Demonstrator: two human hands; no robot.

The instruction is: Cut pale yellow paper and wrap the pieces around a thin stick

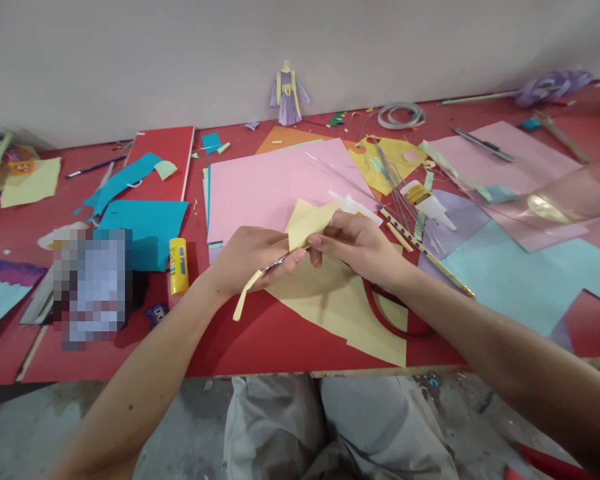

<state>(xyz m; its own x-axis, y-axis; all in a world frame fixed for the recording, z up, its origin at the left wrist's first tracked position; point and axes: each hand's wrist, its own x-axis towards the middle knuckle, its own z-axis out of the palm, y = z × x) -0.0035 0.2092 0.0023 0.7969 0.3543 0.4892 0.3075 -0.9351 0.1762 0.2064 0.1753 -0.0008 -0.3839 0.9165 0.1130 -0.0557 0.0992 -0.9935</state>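
My left hand [255, 257] is closed on a piece of pale yellow paper [307, 223], pinching its lower edge. A thin shiny metal piece [274, 264] also sticks out of this hand; its kind is unclear. A narrow pale yellow strip [245, 297] hangs from its end. My right hand [357, 243] pinches the same paper from the other side, fingertips close to my left thumb. Beneath both hands lies a larger pale yellow sheet [330, 300]. Red scissor handles [395, 327] show under my right forearm, with the blades hidden.
A paper doll [287, 97] leans against the wall. Pink sheets [270, 180], a glue stick [179, 267], a glue bottle [427, 203], thin wires [395, 177] and a utility knife [483, 145] lie about the red table [270, 347]. Another person's arm [580, 187] reaches in from the right.
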